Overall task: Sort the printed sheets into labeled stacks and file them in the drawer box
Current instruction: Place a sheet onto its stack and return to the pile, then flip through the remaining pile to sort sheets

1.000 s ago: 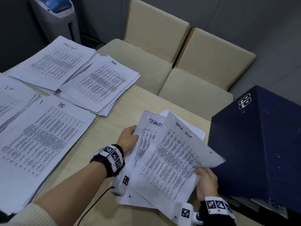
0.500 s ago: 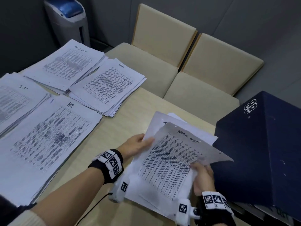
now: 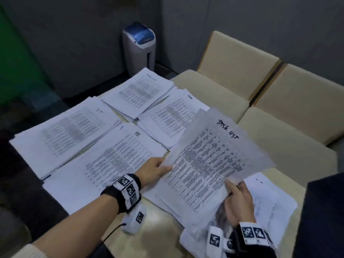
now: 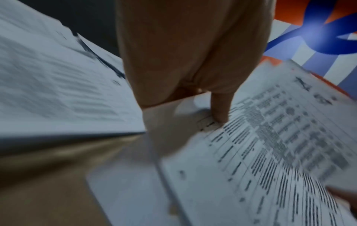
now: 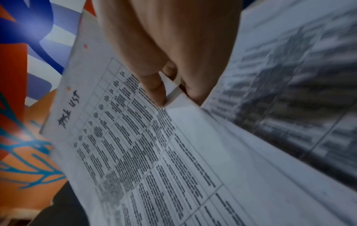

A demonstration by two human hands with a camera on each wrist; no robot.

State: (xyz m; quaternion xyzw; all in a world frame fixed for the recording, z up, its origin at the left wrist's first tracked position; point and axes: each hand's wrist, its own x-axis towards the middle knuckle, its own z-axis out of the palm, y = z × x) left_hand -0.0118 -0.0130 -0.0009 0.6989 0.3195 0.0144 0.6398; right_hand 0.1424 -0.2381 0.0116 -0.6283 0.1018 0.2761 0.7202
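Observation:
A thin bundle of printed sheets headed "TASK LIST" (image 3: 208, 164) is held above the table between both hands. My left hand (image 3: 158, 169) pinches its left edge, thumb on top (image 4: 219, 110). My right hand (image 3: 237, 200) pinches its right edge between thumb and fingers (image 5: 154, 90). On the table lie labeled stacks: "TASK LIST" (image 3: 139, 92) at the back, "Admin" (image 3: 173, 118) beside it, "IT" (image 3: 65, 133) at left and "HR" (image 3: 104, 162) in front. More loose sheets (image 3: 270, 207) lie under my right hand. The dark blue drawer box (image 3: 323, 216) shows at the right edge.
Two beige chairs (image 3: 242, 71) stand behind the table. A grey bin with a blue lid (image 3: 138, 47) sits in the far corner. Bare tabletop (image 3: 156, 235) shows between my wrists.
The bundle has been lifted off the loose pile and carried left and up, toward the stacks. The view has swung left, so the box is now mostly out of frame.

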